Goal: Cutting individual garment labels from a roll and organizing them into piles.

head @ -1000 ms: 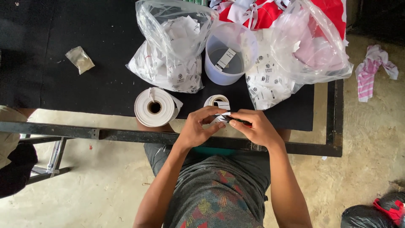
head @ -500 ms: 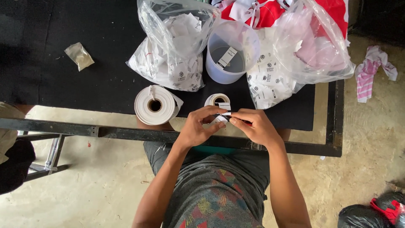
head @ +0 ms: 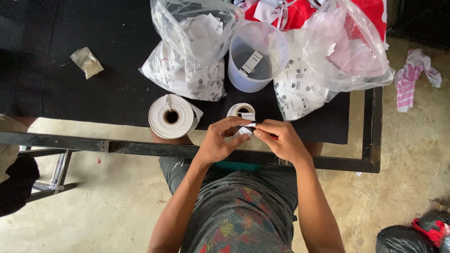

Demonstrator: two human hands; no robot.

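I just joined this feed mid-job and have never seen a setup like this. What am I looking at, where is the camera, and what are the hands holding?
There is no machine here: a person works bare-handed, and the one camera sits on their head, looking down. The left hand and right hand together pinch a small white label at the near edge of a black table. On the table lie a large white roll, a small roll, a plastic jug with one label inside, and two clear bags of labels. A striped cloth lies on the floor.

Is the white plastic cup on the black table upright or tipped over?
Upright. The white plastic cup shows its round open mouth to the camera above, and one small label lies flat on its bottom; otherwise it looks nearly empty.
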